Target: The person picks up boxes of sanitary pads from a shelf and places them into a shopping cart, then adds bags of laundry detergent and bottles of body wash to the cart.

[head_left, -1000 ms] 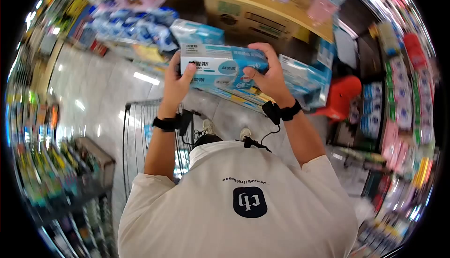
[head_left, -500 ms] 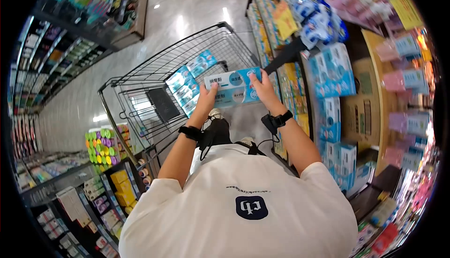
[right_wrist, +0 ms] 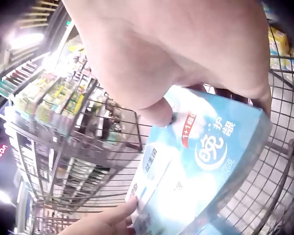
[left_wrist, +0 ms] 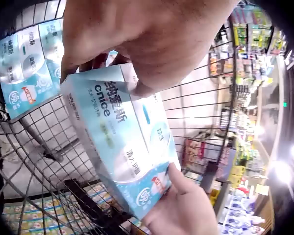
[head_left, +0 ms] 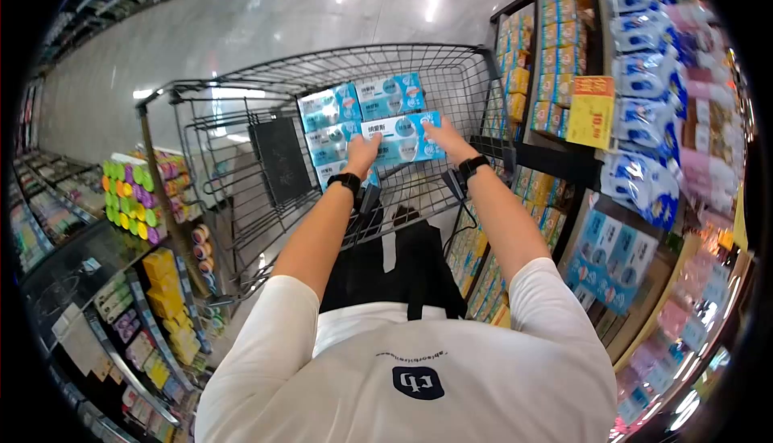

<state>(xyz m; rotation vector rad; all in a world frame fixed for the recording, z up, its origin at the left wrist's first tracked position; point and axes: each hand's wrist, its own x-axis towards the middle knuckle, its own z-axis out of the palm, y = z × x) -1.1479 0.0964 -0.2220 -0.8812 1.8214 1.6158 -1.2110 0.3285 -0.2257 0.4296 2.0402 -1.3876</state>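
A blue and white toothpaste box pack [head_left: 403, 147] is held by both hands inside the shopping cart [head_left: 459, 77], beside other packs of the same look. My left hand [head_left: 364, 155] grips its left end, thumb on the printed face. At the other end my right hand [head_left: 452, 144] holds on the same way. Up close, the left wrist view shows the pack [left_wrist: 120, 147] spanning between my left hand [left_wrist: 152, 39] and right hand [left_wrist: 183, 205]. Similar toothpaste packs [head_left: 390, 93] lie on the cart's wire floor, beyond and to the left of it.
A black panel [head_left: 278, 157] is fixed at the cart's left side. On the right stand shelves of yellow-orange boxes [head_left: 560, 65], a yellow price sign [head_left: 590, 113] and blue-white bags [head_left: 644, 189]. To the left are shelves with colourful round-ended goods [head_left: 129, 201]. Grey floor [head_left: 306, 8] stretches beyond the cart.
The view has turned from the shelf toward the cart. Both hands have carried the toothpaste pack away from the shelf and down into the cart, among the other packs.
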